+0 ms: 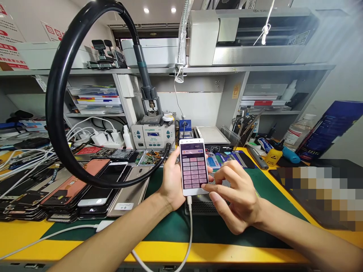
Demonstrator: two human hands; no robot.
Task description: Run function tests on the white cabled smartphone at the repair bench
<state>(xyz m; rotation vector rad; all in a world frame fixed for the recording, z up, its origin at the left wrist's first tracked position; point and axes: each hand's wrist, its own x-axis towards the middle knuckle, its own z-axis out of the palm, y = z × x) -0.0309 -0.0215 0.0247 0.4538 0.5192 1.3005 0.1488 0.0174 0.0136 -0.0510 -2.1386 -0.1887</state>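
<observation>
Basically, left hand (pixel 172 183) is wrapped round a white slab smartphone (pixel 193 166), lit screen (pixel 194 172), dead centre. Right hand (pixel 236 192) has its fingers half spread, index fingertip (pixel 205 186) at the screen's five o'clock, contact unclear. Thin white plastic cable (pixel 191 223) plugged in at six; stacked flat phones (pixel 96 201) around nine.

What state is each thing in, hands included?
phone: on, showing a grid, cable attached
cable: plugged into phone's lower end
left hand: holding phone
right hand: forefinger at phone's lower right corner, contact unclear
air gun: in its holder
hose: looped
gold phone: back up
ceiling lights: on
</observation>
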